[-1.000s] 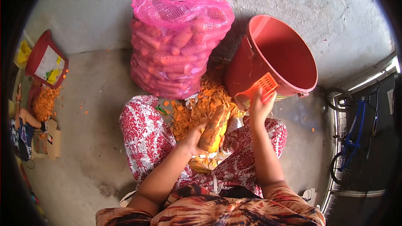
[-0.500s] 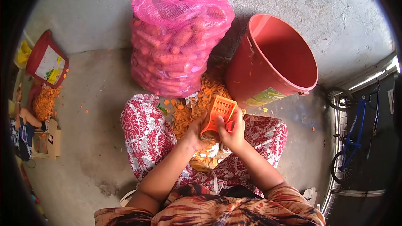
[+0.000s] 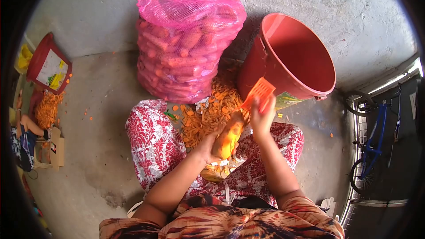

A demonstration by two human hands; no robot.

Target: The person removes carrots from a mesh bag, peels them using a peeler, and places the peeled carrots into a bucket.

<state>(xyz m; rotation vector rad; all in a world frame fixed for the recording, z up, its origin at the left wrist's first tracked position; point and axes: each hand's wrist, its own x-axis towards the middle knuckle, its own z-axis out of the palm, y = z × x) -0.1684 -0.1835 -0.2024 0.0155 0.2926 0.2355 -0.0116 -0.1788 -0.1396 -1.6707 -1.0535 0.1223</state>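
My left hand (image 3: 206, 148) is closed around a thick carrot (image 3: 229, 138), its near part bright orange-yellow and its far end darker. In my right hand (image 3: 262, 121) is an orange plastic peeler (image 3: 260, 89) with a slotted body, raised just beyond the carrot's far end. Whether its blade touches the carrot I cannot tell. Beneath my hands a heap of carrot peelings (image 3: 197, 128) with round cut ends spreads over the floor. Closer to me, between my legs, more orange scraps lie around a yellowish container (image 3: 213, 175), partly hidden.
A pink mesh sack (image 3: 181, 57) full of carrots stands against the wall. Right of it leans a large red bucket (image 3: 294, 53). At far left, another person (image 3: 27, 137) sits near a peelings pile (image 3: 48, 108) and a tilted red tub (image 3: 48, 53). A blue bicycle (image 3: 375, 139) stands at right.
The peeler has moved away from me and to the right with my right hand, uncovering the carrot. My left hand stays in nearly the same place, holding the carrot.
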